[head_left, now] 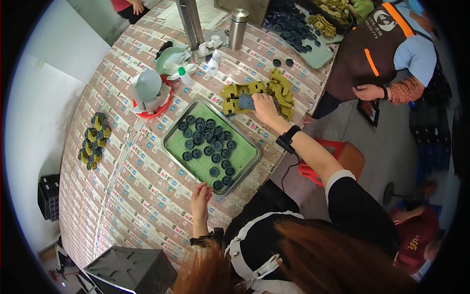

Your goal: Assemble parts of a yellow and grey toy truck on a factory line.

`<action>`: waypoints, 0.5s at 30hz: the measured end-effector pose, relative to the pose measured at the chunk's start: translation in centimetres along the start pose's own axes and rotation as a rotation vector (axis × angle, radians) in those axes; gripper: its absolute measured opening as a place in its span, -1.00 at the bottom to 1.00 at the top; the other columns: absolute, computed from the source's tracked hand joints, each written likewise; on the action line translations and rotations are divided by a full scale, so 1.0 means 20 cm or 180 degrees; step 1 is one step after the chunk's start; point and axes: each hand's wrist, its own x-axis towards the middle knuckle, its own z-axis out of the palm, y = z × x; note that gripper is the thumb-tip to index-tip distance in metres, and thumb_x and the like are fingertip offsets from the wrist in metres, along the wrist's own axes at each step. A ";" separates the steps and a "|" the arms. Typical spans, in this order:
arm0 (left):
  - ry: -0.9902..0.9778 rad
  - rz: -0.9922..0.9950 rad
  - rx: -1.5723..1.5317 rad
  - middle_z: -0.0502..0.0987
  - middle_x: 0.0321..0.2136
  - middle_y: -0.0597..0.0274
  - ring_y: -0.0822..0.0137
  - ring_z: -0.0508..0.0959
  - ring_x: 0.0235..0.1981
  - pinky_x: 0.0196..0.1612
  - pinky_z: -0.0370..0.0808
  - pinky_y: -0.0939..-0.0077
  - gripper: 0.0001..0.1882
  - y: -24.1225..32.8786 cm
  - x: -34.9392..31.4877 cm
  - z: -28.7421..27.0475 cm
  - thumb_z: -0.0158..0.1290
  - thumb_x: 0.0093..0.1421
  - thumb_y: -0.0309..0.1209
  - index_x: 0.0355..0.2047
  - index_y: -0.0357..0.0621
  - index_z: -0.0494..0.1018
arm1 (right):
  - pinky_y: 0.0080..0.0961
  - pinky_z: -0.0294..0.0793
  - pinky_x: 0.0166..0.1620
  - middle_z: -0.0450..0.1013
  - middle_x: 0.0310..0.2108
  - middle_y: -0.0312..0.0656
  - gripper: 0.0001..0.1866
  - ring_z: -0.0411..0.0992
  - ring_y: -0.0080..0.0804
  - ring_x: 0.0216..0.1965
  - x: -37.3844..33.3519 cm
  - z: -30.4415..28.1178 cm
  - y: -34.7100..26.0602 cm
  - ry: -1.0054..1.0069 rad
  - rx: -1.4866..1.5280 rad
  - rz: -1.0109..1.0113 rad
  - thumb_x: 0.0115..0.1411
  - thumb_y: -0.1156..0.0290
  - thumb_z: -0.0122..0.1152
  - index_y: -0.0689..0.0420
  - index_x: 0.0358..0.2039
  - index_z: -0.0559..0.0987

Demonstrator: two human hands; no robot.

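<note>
My right hand point(266, 109) reaches to the far side of the tray, its fingers closed on a dark blue-grey piece point(246, 102) whose exact kind I cannot make out. Around that piece lie several olive-yellow moulded plastic parts point(280, 90). My left hand point(200, 195) is by the near left edge of a metal tray point(251, 166) with a green bottom. Its fingers are loosely curled and apart, with nothing visible in them. Small black toy wheels point(199, 126) are scattered in the tray, one of them point(218, 185) close to my left fingertips.
Yellow-and-black assembled pieces point(93, 139) are grouped at the left. Beyond the tray stand a red basin point(164, 105), white bottles point(212, 66), a steel flask point(238, 30) and a metal post point(189, 22). A co-worker point(377, 54) stands at the right. A dark crate point(129, 269) is at lower left.
</note>
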 end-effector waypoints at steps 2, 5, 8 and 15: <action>0.0031 -0.0003 -0.0001 0.41 -0.31 0.27 0.46 0.43 -0.33 -0.27 0.36 0.63 -0.75 0.00 0.00 0.03 -0.13 0.15 -0.40 -0.15 -0.19 0.29 | -0.31 0.19 -0.16 0.25 -0.30 -0.12 -0.63 0.19 -0.19 -0.19 0.00 0.06 0.04 -0.0239 -0.0315 -0.0152 -0.16 0.50 0.22 0.18 -0.31 0.30; 0.0042 0.0003 -0.0042 0.41 -0.31 0.25 0.46 0.43 -0.32 -0.26 0.36 0.63 -0.75 0.01 0.02 0.03 -0.13 0.16 -0.40 -0.15 -0.20 0.29 | -0.32 0.19 -0.15 0.24 -0.29 -0.13 -0.62 0.18 -0.19 -0.18 -0.01 0.07 0.03 -0.0221 -0.0162 -0.0224 -0.16 0.51 0.22 0.19 -0.30 0.30; 0.0012 0.0036 -0.0079 0.40 -0.30 0.24 0.46 0.43 -0.32 -0.25 0.36 0.63 -0.75 0.02 0.04 0.04 -0.13 0.16 -0.39 -0.15 -0.20 0.29 | -0.32 0.18 -0.15 0.24 -0.27 -0.09 -0.57 0.17 -0.17 -0.18 -0.02 0.04 0.04 -0.0153 0.0023 -0.0279 -0.18 0.50 0.25 0.20 -0.27 0.29; -0.0060 0.0137 0.0154 0.39 -0.25 0.21 0.41 0.41 -0.23 -0.17 0.33 0.59 -0.70 0.09 0.05 0.06 -0.12 0.17 -0.35 -0.11 -0.22 0.26 | -0.28 0.20 -0.14 0.22 -0.26 -0.01 -0.50 0.17 -0.08 -0.17 -0.16 -0.14 -0.09 0.0124 0.0684 -0.0248 -0.17 0.41 0.30 0.25 -0.25 0.26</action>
